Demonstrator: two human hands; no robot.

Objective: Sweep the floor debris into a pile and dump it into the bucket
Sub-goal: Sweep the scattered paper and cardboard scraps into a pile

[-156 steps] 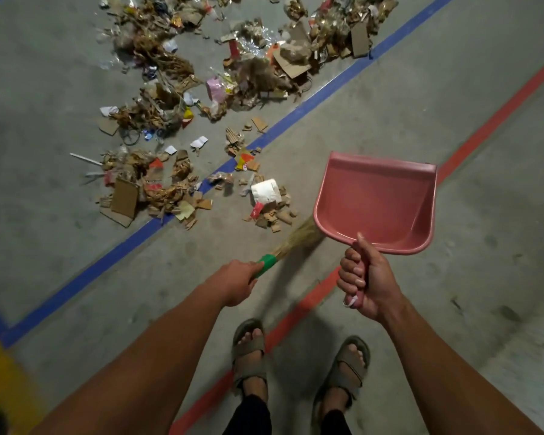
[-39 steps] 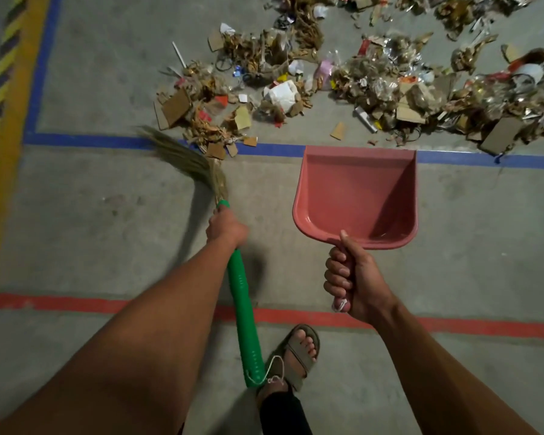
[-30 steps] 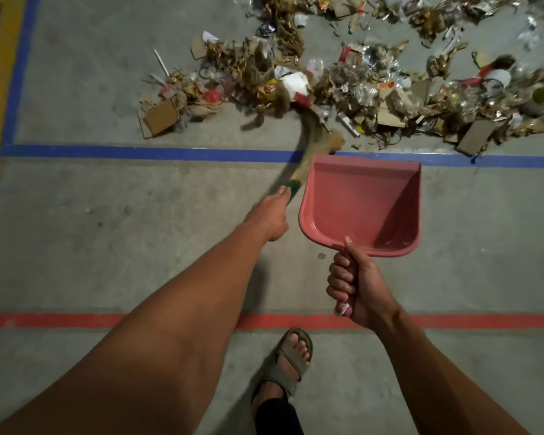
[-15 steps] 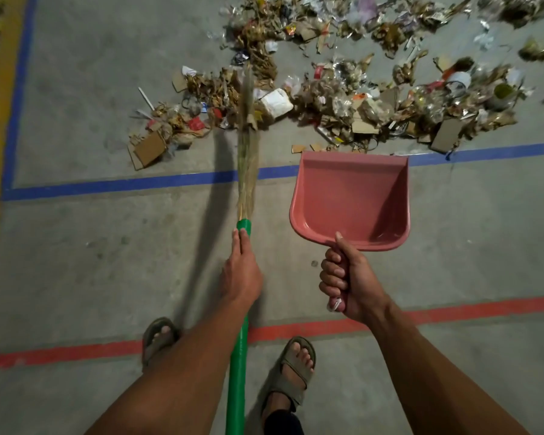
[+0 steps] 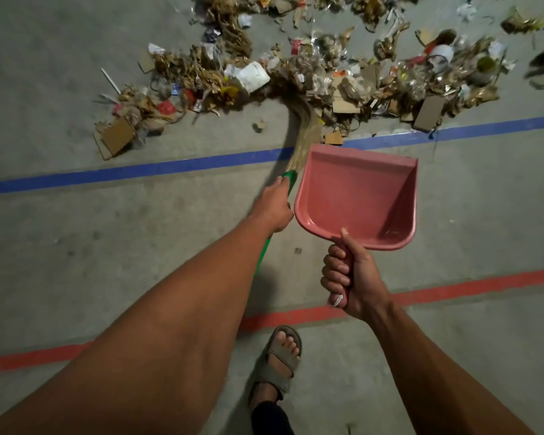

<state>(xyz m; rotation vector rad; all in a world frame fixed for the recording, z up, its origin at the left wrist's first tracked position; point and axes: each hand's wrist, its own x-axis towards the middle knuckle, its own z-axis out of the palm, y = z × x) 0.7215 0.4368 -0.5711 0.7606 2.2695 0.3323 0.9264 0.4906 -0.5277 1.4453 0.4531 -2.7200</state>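
Bristles (image 5: 299, 98) rake debris (image 5: 343, 83) beyond the blue line (image 5: 139, 171); left hand (image 5: 272, 208) grips broom (image 5: 288, 180), right hand (image 5: 349, 277) clutches empty dustpan (image 5: 358, 196), ready.

Debris (image 5: 343, 76) band cut off by frame edge at 12 and 2 o'clock; far pieces at 2 o'clock motion-blurred, unidentifiable. Broom (image 5: 305, 133) bristle tips buried in debris; green handle mostly hidden behind left hand (image 5: 274, 208) and forearm. Dustpan (image 5: 358, 189) handle hidden inside right hand (image 5: 349, 277). Second foot out of frame.
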